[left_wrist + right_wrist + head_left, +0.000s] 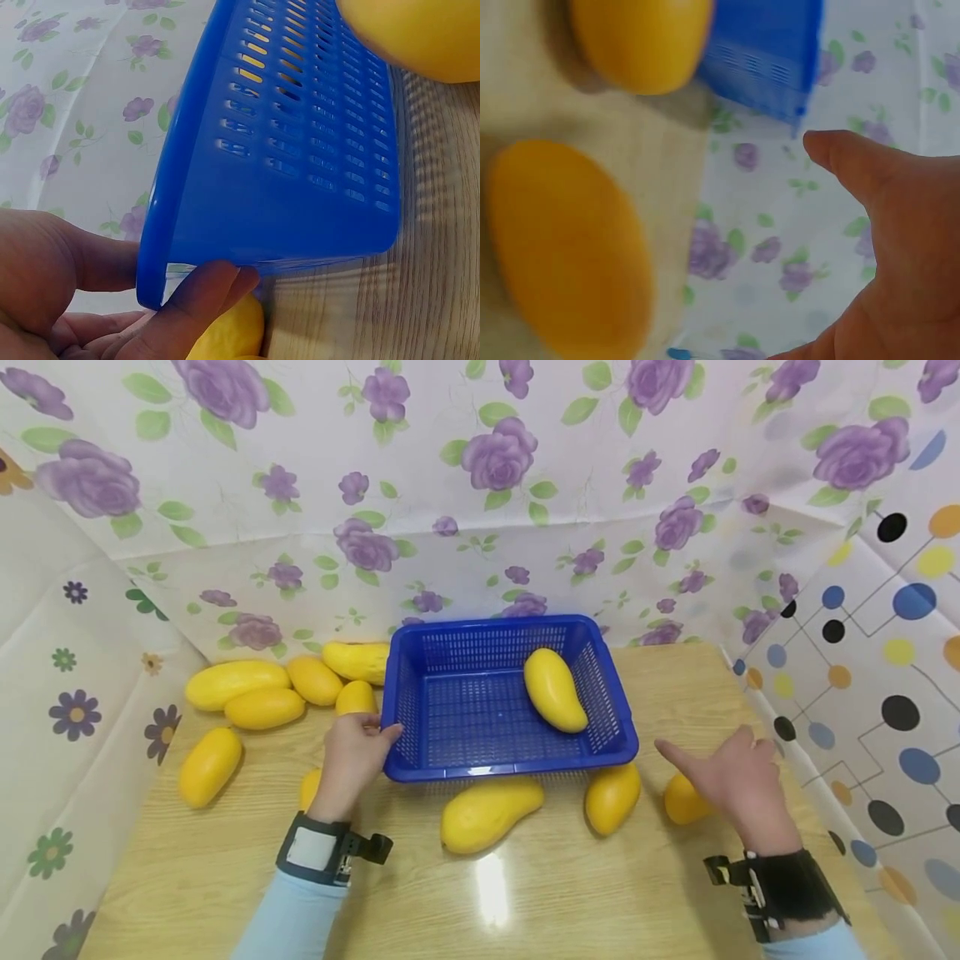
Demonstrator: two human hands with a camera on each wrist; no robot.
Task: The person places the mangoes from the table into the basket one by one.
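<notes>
At the centre of the head view the left hand (356, 752) pinches the near-left corner of the blue basket (480, 768), thumb over the rim and fingers (196, 300) curled beneath it, as the left wrist view shows; the corner looks slightly raised off the wooden table (225, 868). One mango in the basket (553, 689) lies against its right wall. At lower right the right hand (731, 781) hovers spread, fingers relaxed and holding nothing, just above a loose mango at the right (681, 800); two more mangoes (489, 812) lie just in front of the basket, and a cluster of mangoes (262, 693) sits at centre left. The likely trouble: the grip is a light pinch on a single corner, so a further tilt could roll the inner mango and twist the basket out of the fingers. A mango (229, 334) sits right under that corner and could be knocked away. The open right hand could also nudge its smooth, rounded mango toward the table's right edge
</notes>
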